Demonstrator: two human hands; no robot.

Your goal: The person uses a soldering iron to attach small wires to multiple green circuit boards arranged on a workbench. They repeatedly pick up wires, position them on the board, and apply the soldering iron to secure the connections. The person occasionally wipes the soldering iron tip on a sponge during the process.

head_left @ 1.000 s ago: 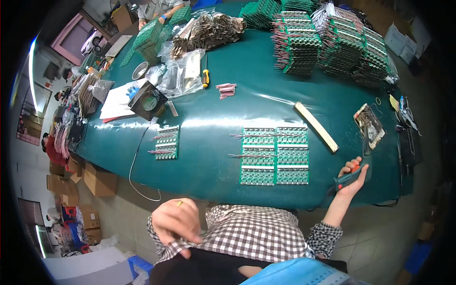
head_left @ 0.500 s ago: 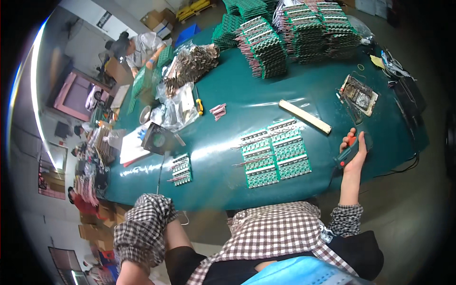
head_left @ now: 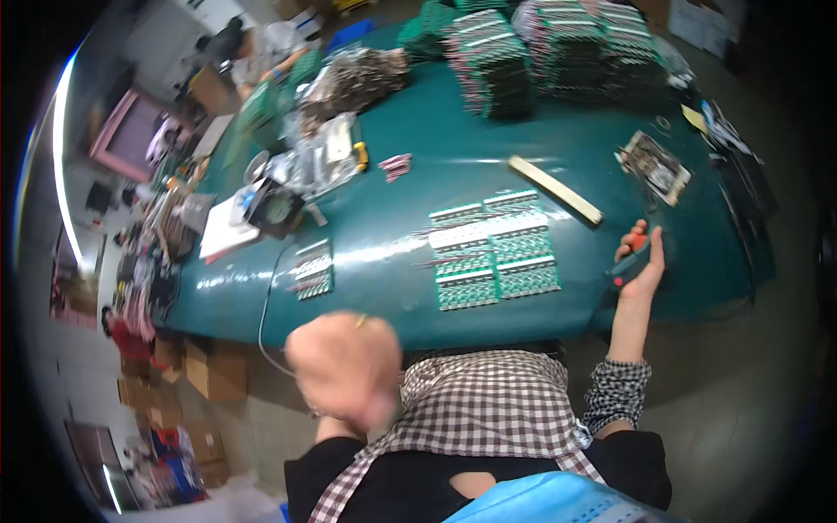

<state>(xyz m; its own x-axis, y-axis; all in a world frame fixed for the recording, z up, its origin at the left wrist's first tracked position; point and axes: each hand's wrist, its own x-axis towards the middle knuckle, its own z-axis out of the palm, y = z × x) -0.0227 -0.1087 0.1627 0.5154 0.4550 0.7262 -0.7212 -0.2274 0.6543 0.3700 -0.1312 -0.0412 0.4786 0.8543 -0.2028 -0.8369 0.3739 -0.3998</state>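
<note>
My right hand (head_left: pixel 641 270) is closed around the dark handle of a soldering gun (head_left: pixel 629 263) with red-orange buttons, above the table's right part. My left hand (head_left: pixel 344 362) is raised in front of my body, near the table's front edge. Motion smears its fingers, and a small yellow band shows on it. A panel of green circuit boards (head_left: pixel 495 253) with pinkish wires lies flat between my hands, touched by neither. Further left lies a smaller wired board group (head_left: pixel 314 270).
A pale bar (head_left: pixel 555 190) lies behind the boards. A scorched tray (head_left: pixel 658 167) sits at the right. Tall board stacks (head_left: pixel 493 65) stand at the back. A black fan-like box (head_left: pixel 273 209), plastic bags (head_left: pixel 318 166) and a wire bundle (head_left: pixel 395 166) are left. Another person (head_left: pixel 279 48) works at the far left.
My left hand has swung into view in front of the apron, its sleeve no longer at the lower left. The view has shifted slightly. My right hand keeps holding the soldering gun.
</note>
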